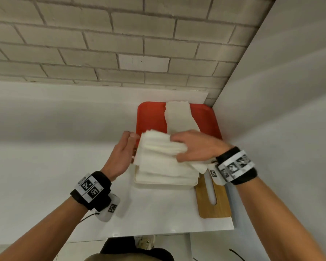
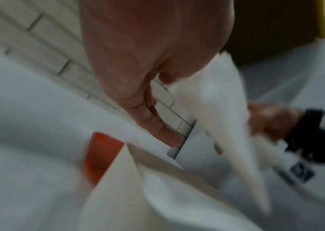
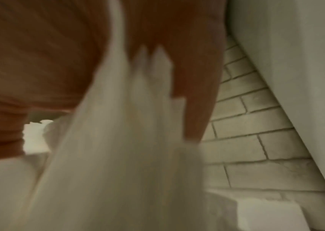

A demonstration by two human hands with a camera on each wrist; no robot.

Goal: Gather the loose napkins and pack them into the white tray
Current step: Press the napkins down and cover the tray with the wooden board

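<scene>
Napkins, a thick fanned bundle, sit clasped in the right hand, its fingers curled over the top edge and thumb below, just above the tray, where a flat layer of napkins already lies. The left hand stands open, fingers straight, its palm against the bundle's far side from the right hand, steadying it; the left wrist view shows those fingers extended and gripping nothing. Beyond both hands a second pile rests on the red board, not yet gathered. The main risk, as I judge it, is the fan: the sheets are splayed and uneven, so if the right hand lowers them without the left squaring the edges, the outer ones could slide off over the tray's rim or fold under. One corner already droops below the right wrist, toward the wooden board under that wrist, and may catch outside the tray. Thin paper also lifts easily, so a quick release could scatter the top sheets. Both wrist views are blurred, so finer contact cannot be read. Everything sits on a white counter in a corner, with a pale brick wall ahead of the hands and a plain white wall to the right.
</scene>
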